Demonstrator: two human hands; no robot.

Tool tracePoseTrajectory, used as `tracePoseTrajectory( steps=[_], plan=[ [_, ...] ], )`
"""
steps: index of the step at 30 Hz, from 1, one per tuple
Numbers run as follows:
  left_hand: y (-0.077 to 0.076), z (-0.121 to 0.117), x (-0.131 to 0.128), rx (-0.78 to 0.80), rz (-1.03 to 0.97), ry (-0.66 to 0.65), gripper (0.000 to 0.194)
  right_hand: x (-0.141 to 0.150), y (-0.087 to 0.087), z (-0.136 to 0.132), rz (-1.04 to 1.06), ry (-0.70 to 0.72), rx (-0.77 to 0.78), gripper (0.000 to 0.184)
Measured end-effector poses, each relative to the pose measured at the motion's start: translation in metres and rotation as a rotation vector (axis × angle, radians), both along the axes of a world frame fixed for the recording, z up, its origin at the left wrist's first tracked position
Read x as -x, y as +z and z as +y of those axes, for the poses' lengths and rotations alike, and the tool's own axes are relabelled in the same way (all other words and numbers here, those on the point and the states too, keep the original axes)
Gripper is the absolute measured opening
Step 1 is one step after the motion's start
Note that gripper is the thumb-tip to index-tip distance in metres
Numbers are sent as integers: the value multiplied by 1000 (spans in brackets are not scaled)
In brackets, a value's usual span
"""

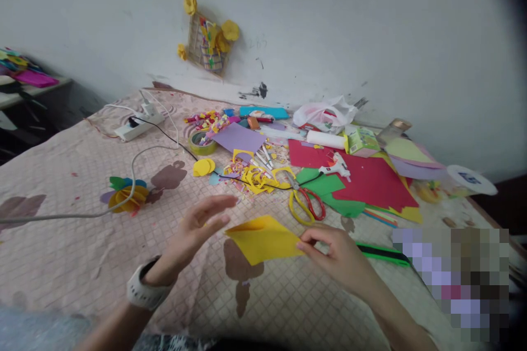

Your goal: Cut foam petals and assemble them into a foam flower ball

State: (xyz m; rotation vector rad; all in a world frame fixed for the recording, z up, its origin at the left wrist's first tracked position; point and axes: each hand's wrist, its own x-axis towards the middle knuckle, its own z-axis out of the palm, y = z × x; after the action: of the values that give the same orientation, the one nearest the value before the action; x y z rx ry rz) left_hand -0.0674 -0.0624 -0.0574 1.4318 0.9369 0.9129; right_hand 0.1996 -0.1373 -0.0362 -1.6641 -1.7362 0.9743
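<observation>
Over a pink bedcover (288, 307), folded yellow paper (263, 238) lies lengthwise, left to right. Right hand (337, 258) pinches its right tip; open left hand (193, 236) sits just beside it

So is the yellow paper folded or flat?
Folded: the yellow paper shows a crease and a double layer, and the right hand pinches one corner.
</observation>
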Motion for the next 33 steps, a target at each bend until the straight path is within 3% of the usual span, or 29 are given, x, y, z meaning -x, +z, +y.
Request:
tracePoseTrajectory(
  steps=[3,5,8,12,17,19,22,24,26,28,29,30,33],
  plan=[
    [40,-6,-20,-620,372,-177,29,9,28,-1,-354,205,-120,21],
    [55,-14,-41,-822,564,-343,8,17,39,0,-476,275,-175,21],
    [60,-21,-65,-960,652,-411,17,23,49,0,-581,302,-250,20],
    [63,-22,-67,-928,536,-472,21,23,59,-7,-564,350,-252,19],
    [77,-9,-34,-771,484,-477,22,3,66,-16,-518,409,-197,23],
    [78,2,-14,-771,505,-407,23,-12,66,-18,-526,382,-179,24],
    [77,16,4,-781,544,-124,17,-27,65,-18,-566,313,-174,24],
    [76,15,-1,-800,513,-118,12,-26,65,-15,-596,324,-165,23],
    [76,6,-17,-827,459,-277,8,-16,66,-10,-614,369,-152,22],
    [76,-6,-38,-812,479,-403,19,-6,67,-5,-627,388,-142,21],
    [75,-11,-47,-807,484,-433,11,-2,68,-3,-634,390,-138,20],
    [74,-14,-55,-803,485,-450,5,2,68,-2,-635,390,-136,20],
    [70,-19,-65,-802,473,-448,13,6,64,-1,-581,374,-180,15]
  ],
)
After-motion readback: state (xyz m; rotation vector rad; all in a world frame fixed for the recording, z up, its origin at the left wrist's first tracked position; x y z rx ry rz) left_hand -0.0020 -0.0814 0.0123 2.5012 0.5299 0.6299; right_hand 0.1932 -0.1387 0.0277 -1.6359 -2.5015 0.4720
